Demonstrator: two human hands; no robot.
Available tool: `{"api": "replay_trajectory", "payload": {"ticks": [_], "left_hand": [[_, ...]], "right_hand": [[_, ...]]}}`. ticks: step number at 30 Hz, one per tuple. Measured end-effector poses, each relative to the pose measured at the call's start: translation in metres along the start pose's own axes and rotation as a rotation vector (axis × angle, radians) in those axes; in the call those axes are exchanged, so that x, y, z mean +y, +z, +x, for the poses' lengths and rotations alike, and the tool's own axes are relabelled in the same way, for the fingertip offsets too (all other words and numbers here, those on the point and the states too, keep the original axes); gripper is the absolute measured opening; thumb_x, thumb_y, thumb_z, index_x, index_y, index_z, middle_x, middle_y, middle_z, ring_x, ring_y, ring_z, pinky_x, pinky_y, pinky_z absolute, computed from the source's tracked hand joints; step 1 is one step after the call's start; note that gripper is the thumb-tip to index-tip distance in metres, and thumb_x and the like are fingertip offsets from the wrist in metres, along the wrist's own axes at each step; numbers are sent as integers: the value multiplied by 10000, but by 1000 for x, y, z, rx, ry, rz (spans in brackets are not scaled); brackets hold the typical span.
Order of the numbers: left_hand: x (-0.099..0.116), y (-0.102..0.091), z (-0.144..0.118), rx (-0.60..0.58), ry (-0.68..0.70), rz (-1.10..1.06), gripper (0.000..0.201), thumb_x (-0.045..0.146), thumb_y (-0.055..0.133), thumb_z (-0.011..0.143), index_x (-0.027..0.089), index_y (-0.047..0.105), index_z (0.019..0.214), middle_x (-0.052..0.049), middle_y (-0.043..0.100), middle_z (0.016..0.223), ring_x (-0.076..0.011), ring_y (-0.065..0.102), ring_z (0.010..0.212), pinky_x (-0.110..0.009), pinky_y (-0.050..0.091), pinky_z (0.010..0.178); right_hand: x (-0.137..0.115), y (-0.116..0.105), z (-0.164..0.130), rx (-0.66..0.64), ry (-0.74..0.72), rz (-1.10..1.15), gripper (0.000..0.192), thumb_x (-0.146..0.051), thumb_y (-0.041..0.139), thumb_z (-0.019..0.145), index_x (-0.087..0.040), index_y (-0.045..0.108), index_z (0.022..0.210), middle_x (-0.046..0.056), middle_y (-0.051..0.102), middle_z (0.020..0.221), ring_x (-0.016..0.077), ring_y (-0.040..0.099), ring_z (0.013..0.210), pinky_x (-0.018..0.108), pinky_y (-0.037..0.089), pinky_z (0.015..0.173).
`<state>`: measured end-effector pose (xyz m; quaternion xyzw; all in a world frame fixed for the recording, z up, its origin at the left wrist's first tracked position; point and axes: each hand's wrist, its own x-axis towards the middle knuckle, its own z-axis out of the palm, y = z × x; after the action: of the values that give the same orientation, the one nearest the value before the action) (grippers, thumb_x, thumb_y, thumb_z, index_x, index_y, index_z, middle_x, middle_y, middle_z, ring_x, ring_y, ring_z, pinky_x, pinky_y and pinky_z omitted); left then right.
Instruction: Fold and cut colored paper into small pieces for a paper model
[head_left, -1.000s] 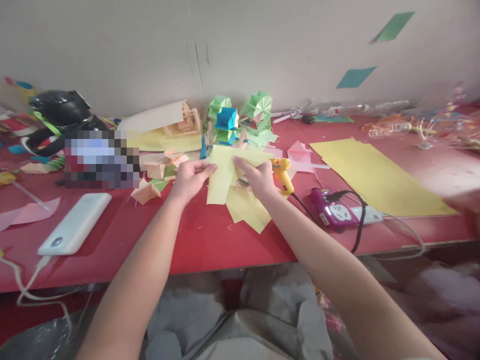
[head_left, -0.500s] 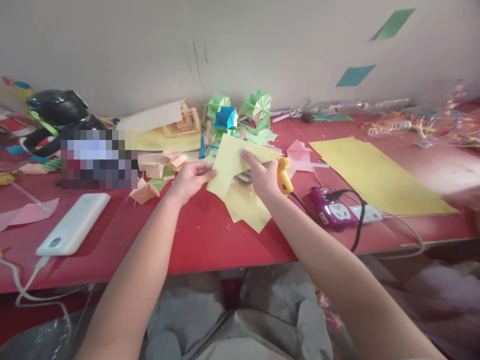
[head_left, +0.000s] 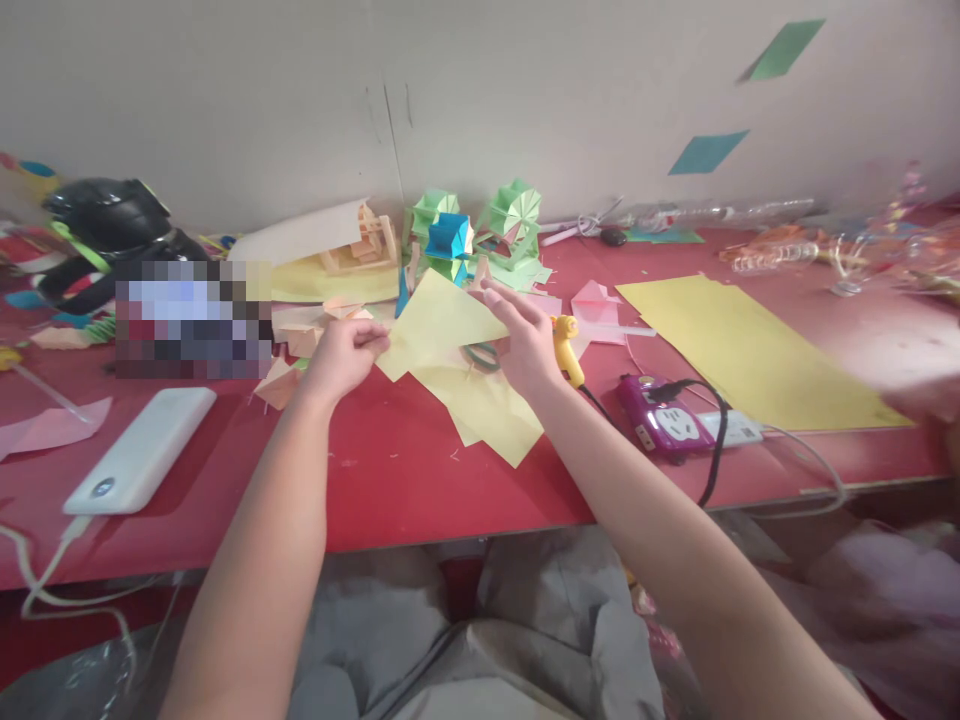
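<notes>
My left hand [head_left: 346, 355] pinches the left corner of a pale yellow sheet of paper [head_left: 439, 322], held slightly above the table and turned at an angle. My right hand [head_left: 529, 342] is beside the sheet's right corner with its fingers stretched out; whether it touches the edge I cannot tell. Under the sheet, more pale yellow paper [head_left: 499, 412] lies on the red table [head_left: 420, 490]. A dark green loop [head_left: 482, 357] shows between the papers, mostly hidden. Just right of my right hand lies a yellow glue gun [head_left: 568, 352].
Folded green paper wheels [head_left: 514, 215] and a blue paper piece [head_left: 450, 236] stand behind. At right are a purple power strip [head_left: 667, 415] with cables and a large yellow sheet [head_left: 750, 345]. A white power bank [head_left: 142, 450] lies at left, near a black object [head_left: 109, 225].
My left hand has drawn the yellow sheet to the left and turned it. My right hand's fingers, earlier over the sheet, have straightened and are now at its right side.
</notes>
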<state>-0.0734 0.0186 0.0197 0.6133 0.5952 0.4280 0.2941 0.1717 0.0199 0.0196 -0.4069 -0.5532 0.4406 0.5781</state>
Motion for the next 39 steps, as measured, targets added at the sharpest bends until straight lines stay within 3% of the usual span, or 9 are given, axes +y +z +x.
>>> {"api": "replay_trajectory", "payload": {"ticks": [4,7,10,13,17,21,28,33,39], "left_hand": [[-6,-14,2,-54,41,47,222,380,754,719,182,731,818,-85,766,958,-292,709,968,-421,526,935],[-8,-15,3,-114,67,96,232,400,711,767,184,735,849,-87,762,963,-281,703,943,-418,525,916],[-11,-13,5,-70,121,107,265,410,674,810,183,758,917,-92,761,986,-264,696,922,-409,521,910],[-11,-12,5,-42,143,74,281,421,682,811,187,774,938,-91,763,995,-254,693,934,-392,519,907],[-2,-4,-2,-167,124,100,283,442,696,793,198,787,902,-82,768,921,-250,684,868,-365,524,801],[15,12,-13,-248,199,226,246,407,631,850,227,775,936,-64,766,948,-227,660,792,-341,502,735],[23,32,-17,-277,341,210,146,328,598,876,227,702,860,-42,737,911,-240,657,911,-347,490,852],[19,27,-11,-140,357,208,134,305,600,857,222,691,804,-41,734,900,-237,651,909,-344,493,854],[15,-6,-4,116,229,191,124,335,650,829,227,705,805,-36,736,907,-236,648,872,-340,534,740]], "right_hand": [[-1,-3,2,-108,70,78,586,-526,781,757,-226,653,1244,89,720,1255,261,685,1160,435,553,1027],[9,1,0,-214,110,-2,486,-439,819,702,-206,690,1109,86,759,1054,268,727,1003,446,584,923],[12,4,-3,-333,228,31,286,-369,795,708,-205,690,916,71,750,925,252,727,861,418,596,797],[7,2,-3,-354,342,-17,272,-342,783,720,-211,683,937,49,722,840,226,697,769,378,578,696],[4,0,-2,-321,156,-242,253,-377,726,791,-197,740,968,41,706,815,188,659,756,334,529,693],[13,2,-3,-413,-84,-449,135,-270,646,817,-181,746,800,55,733,822,167,635,728,308,487,667],[15,8,-7,-496,-175,-452,131,-240,583,837,-172,688,798,26,682,749,121,569,647,262,440,616],[11,6,-4,-449,-182,-453,90,-209,573,791,-174,649,757,12,643,716,112,524,621,262,420,603],[9,-3,1,-263,-205,-482,73,-194,586,760,-183,642,713,3,613,669,118,509,606,276,421,614]]}}
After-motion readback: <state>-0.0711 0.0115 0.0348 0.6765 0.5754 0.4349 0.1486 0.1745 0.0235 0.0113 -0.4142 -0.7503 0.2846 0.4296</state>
